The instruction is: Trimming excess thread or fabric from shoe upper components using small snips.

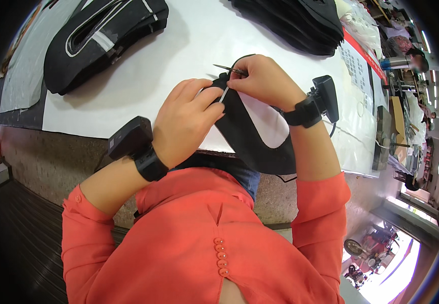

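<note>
Coral shirt (179,243), black piece (245,134), slanting lower right

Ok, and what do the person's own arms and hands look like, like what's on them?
The left hand and right hand wear no gloves. A coral-red fabric left sleeve with a small matching button and a coral-red fabric right sleeve leave the forearms bare. Each wrist carries a black strap with a black boxy device.
</note>
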Demonstrator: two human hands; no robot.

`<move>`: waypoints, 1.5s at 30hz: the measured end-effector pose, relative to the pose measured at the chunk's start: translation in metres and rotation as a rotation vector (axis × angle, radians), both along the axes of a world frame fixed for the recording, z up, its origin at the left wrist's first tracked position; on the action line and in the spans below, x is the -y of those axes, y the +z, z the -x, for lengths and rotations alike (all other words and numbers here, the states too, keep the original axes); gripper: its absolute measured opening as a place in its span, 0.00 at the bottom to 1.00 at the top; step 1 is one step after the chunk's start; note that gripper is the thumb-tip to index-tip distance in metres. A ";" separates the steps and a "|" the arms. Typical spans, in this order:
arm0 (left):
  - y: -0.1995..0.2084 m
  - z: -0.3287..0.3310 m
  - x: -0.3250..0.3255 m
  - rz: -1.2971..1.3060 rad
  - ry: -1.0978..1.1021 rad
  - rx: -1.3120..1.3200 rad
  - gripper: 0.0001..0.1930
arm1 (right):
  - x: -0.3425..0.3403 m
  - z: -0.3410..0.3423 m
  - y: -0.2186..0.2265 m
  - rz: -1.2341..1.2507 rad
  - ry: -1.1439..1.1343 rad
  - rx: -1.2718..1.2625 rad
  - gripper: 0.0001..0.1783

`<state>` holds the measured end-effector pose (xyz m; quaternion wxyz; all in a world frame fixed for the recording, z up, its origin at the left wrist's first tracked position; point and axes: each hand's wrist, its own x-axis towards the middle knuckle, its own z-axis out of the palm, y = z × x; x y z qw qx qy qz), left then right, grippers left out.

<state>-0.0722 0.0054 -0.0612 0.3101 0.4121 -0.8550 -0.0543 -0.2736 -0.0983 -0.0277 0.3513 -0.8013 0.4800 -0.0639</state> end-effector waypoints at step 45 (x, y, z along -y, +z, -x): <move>0.011 0.008 0.017 -0.079 -0.082 0.238 0.19 | -0.141 0.027 -0.003 0.430 -0.126 -0.105 0.30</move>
